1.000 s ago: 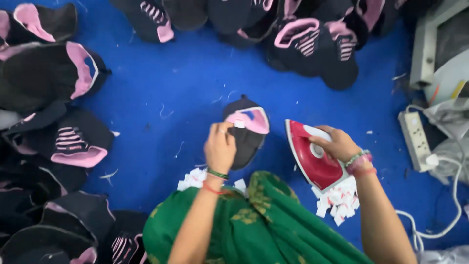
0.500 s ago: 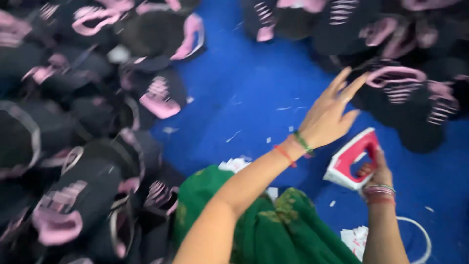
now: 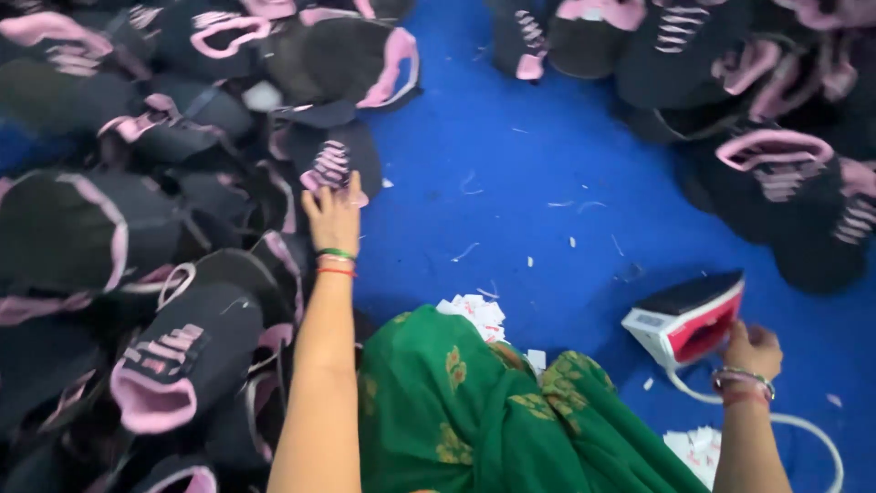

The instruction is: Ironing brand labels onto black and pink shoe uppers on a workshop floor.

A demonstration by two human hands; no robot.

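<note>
Here, left hand touches a shoe upper; right hand grips iron.

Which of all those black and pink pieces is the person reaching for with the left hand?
Start at the big heap of black and pink shoe uppers covering the left of the blue mat. At its right edge, follow the left hand with its green and red bangles: the fingers rest on one upper showing pink laces, right beside bare mat.

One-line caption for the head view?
Left hand reaches onto a black-and-pink shoe upper in the pile; right hand holds an upended iron on blue cloth.
</note>
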